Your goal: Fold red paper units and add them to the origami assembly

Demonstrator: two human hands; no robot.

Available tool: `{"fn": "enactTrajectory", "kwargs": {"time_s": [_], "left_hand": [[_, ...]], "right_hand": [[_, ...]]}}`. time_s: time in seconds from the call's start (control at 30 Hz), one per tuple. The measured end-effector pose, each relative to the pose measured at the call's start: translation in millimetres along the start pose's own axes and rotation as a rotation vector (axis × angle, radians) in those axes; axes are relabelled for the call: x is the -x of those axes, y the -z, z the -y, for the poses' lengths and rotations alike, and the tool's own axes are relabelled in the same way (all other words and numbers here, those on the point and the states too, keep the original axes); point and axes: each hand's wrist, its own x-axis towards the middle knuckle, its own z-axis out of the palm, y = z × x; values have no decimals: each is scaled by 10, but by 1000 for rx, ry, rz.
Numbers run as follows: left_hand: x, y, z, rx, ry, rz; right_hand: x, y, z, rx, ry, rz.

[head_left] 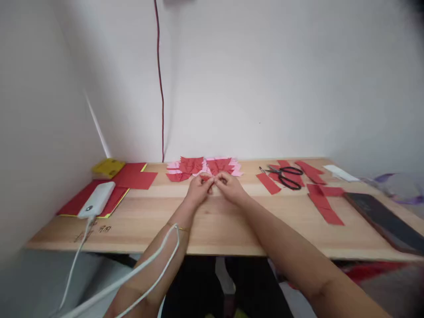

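Left hand, right hand: fingertips narrowed, apparently pinching red paper (blurred); pinch evenly, clear of crinkled pieces just beyond.

Dark handwritten marks are showing on the wooden tabletop, just nearer the front edge than the white device; blur is leaving them unreadable. No other lettering is showing legibly.

The papers are red and pink, the tabletop wood-grained.
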Motion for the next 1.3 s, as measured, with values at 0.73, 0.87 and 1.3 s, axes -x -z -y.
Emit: {"fn": "enactTrajectory", "kwargs": {"time_s": [0.73,0.87,1.3], "left_hand": [[20,-12,-120,260,98,-79],[10,-1,-106,109,35,-95],[33,12,-148,-5,-15,38]], "right_hand": [[19,10,95,-96,-116,-140],[23,-10,98,-114,-98,-94],[-5,-40,4,-292,-86,-52]]}}
